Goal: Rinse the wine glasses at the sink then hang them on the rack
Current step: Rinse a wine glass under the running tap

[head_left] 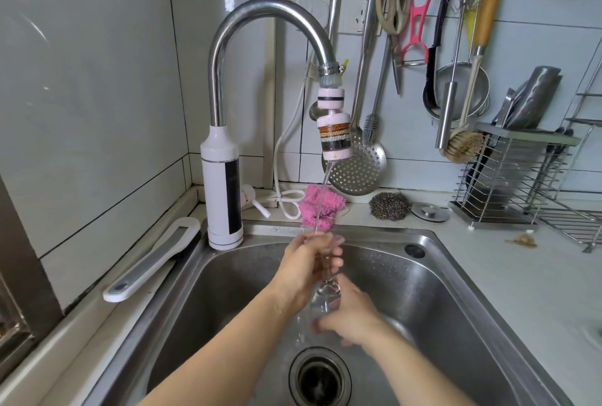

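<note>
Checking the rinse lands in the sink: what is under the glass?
Under the glass, held by the left hand and right hand, is the sink floor, with the drain just nearer the camera. The right hand hides the floor beneath the bowl.

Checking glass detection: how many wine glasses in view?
1. The wine glass is held over the sink, left hand above, right hand below. Others may be off-frame.
</note>
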